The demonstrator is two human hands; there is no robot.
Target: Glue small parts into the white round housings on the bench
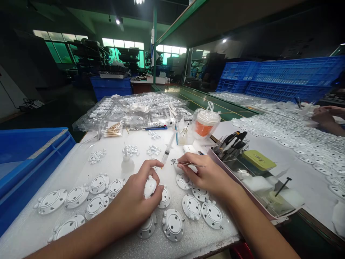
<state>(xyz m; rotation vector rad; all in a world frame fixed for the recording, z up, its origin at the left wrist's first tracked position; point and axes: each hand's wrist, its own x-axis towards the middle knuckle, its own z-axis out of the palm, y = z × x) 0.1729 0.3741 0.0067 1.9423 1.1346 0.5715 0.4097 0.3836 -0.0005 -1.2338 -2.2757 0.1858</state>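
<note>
My left hand [140,194] is closed around a white plastic part [150,187], which its fingers partly cover. Pinched in my right hand [207,172] is a pair of metal tweezers [192,164], their tips at a little heap of tiny dark pieces [173,162]. Between the hands a syringe [167,149] lies on the white foam sheet [107,219], its tip towards my left fingers. White round discs [174,224] with dark holes are spread about both hands. Left of the syringe stands a small squeeze bottle [127,162] with a thin spout.
Small piles of white parts [130,150] and cotton swabs [113,129] lie farther back. A tool box [239,172] and an orange-and-white cup [204,124] stand right. A blue bin [32,158] flanks the left. Another person's hand [327,117] shows at far right, by many discs.
</note>
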